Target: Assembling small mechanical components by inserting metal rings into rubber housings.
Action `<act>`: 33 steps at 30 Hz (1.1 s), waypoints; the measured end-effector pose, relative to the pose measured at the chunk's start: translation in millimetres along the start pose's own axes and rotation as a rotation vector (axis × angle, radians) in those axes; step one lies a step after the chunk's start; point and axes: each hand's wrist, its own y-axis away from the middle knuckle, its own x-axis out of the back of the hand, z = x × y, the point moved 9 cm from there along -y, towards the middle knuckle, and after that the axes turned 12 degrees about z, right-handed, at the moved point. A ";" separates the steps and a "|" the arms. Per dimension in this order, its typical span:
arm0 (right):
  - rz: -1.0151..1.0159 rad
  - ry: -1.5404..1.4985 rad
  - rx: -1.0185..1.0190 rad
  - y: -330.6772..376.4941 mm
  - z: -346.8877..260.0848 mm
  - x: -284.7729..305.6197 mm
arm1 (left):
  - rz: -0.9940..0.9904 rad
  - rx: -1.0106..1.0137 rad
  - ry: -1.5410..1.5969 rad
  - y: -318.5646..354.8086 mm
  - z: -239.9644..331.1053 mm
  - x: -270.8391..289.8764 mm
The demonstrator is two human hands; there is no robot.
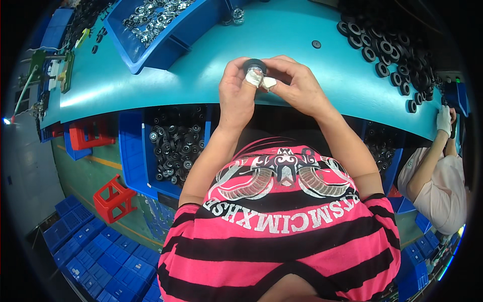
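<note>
Above the near edge of the teal table, my left hand (236,93) and my right hand (297,85) meet around one small toy wheel. A black rubber tyre (254,64) forms its upper part, and a shiny clear or chrome hub shows just under it, mostly covered by my thumbs. White tape wraps both thumbs, which press against the hub from the near side. The fingers of both hands curl round the tyre's far side and are partly hidden. A single black tyre (316,44) lies on the table beyond my right hand.
A blue bin (171,45) of shiny hubs stands at the far left, two loose hubs (237,16) beside it. Many black tyres (382,48) pile at the right. Below the table edge sits a bin of assembled wheels (176,151). A co-worker (437,181) sits at the right.
</note>
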 end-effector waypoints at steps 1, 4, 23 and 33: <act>0.015 -0.015 -0.001 0.6 -1.3 -0.5 | 0.010 -0.032 -0.026 0.2 2.9 -0.6; 0.078 -0.180 -0.056 3.4 6.9 -2.1 | 0.038 -0.102 -0.091 1.5 6.6 -2.0; 0.271 -0.028 0.048 10.6 -0.8 10.8 | -0.073 -0.018 -0.296 -12.0 -4.2 -3.8; 0.264 -0.008 0.040 9.3 4.8 17.5 | 0.090 -0.111 -0.403 -14.0 -1.7 -10.4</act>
